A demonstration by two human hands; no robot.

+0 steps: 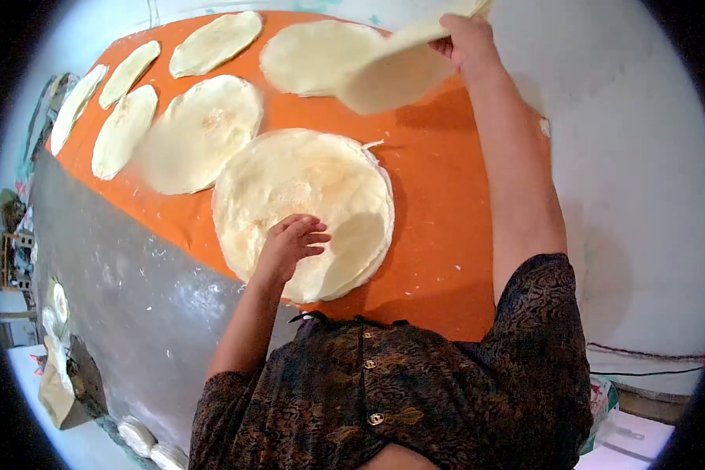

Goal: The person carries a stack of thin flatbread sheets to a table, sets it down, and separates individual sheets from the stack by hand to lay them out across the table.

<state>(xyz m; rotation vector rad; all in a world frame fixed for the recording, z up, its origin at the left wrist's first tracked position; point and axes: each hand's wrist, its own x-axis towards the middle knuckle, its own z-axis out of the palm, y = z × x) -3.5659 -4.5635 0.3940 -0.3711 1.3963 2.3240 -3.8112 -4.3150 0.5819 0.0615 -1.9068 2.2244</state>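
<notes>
Left, thin dough rounds on the orange surface; centre, your left hand, empty, fingers parted, over the large stack, contact uncertain; right, the lifted sheet near a far round, probably light, limp and easily torn, best taken by its edge, where your right hand pinches it

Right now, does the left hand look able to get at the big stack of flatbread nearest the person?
Probably yes: the left hand is over the stack, loosely open and empty, with nothing visible in the way.
</notes>
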